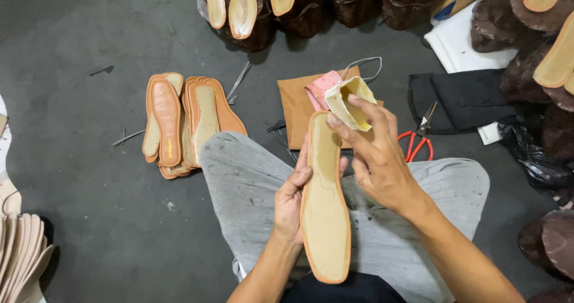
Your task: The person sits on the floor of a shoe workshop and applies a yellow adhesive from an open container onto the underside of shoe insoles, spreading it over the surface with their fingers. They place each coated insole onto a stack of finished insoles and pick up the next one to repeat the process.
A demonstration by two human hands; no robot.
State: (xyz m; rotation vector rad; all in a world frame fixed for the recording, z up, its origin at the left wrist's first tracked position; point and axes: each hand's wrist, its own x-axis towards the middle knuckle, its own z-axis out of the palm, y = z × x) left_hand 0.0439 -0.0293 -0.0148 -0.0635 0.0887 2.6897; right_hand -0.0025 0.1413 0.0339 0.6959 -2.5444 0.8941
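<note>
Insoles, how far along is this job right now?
Looks done: a pile of insoles lies on the floor beside the left knee. In hand: the left hand holds one insole upright over the lap, and the right hand presses a yellowish cloth at its tip. Left, probably: the pale stack at the left edge, though I can't tell its state.
</note>
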